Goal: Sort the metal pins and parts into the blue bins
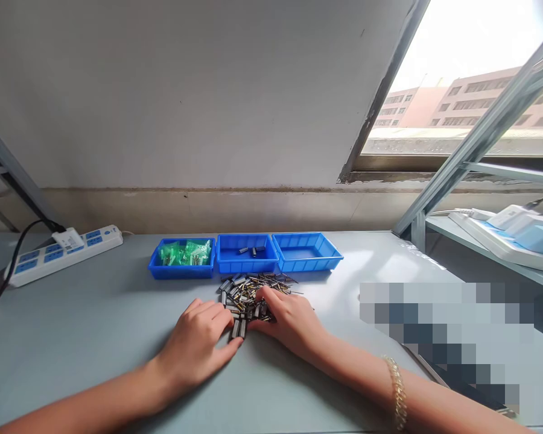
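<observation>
Small metal parts (247, 289) lie in a loose pile, a mix of dark grey blocks and thin pins, some brass-coloured. At its near edge, two dark rectangular metal blocks (238, 328) stand side by side. My left hand (196, 337) is curled around these blocks, thumb at their near end and fingers at their left. Reaching into the pile from the right, my right hand (294, 316) has its thumb and index finger apart, with parts between them. Its other fingers are partly hidden. A gold-coloured bracelet (396, 386) circles my right wrist.
Behind the pile, a blue bin (181, 272) holds green plastic bags of parts. A middle blue bin (247, 265) contains a few dark pieces, beside a third blue bin (305, 264). Power strips (63, 256) flank the grey table. A blurred patch covers the right side.
</observation>
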A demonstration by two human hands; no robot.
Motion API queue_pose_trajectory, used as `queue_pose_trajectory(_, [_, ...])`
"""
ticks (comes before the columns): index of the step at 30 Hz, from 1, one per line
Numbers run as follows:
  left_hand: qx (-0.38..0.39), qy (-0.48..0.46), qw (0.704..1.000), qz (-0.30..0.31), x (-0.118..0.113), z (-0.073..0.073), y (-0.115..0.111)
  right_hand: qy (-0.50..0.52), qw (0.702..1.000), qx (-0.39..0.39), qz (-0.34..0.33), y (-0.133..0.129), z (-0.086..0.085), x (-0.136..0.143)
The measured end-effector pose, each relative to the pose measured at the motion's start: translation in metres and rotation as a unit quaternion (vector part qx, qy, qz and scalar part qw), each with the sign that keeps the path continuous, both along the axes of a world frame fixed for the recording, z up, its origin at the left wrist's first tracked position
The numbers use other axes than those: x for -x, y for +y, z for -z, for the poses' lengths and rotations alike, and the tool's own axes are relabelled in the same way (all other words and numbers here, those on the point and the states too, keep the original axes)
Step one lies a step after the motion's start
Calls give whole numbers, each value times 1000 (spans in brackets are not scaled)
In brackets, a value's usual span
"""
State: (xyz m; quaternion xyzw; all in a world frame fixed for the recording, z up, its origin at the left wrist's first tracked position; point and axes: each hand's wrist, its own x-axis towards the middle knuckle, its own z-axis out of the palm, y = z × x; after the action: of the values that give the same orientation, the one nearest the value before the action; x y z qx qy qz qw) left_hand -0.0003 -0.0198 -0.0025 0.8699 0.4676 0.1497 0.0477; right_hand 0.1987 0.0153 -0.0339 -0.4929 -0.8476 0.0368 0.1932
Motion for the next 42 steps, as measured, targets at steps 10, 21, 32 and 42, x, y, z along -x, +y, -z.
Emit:
queue_pose_trajectory(10, [-33,-74,997,-16,7,-10,5,259,960,100,-41,-4,-4,-2])
queue_pose_trajectory(21, [404,-425,810,-18,-19,-15,-17,347,916,57,-192,-35,-23,10])
queue_pose_trajectory(32, [316,-545,765,-133,-15,-17,-15,402,892,150,-138,-31,-23,4])
queue_pose_trajectory(42, [215,-471,853,-58,-8,-13,-16,521,778,339,-94,-19,-23,5])
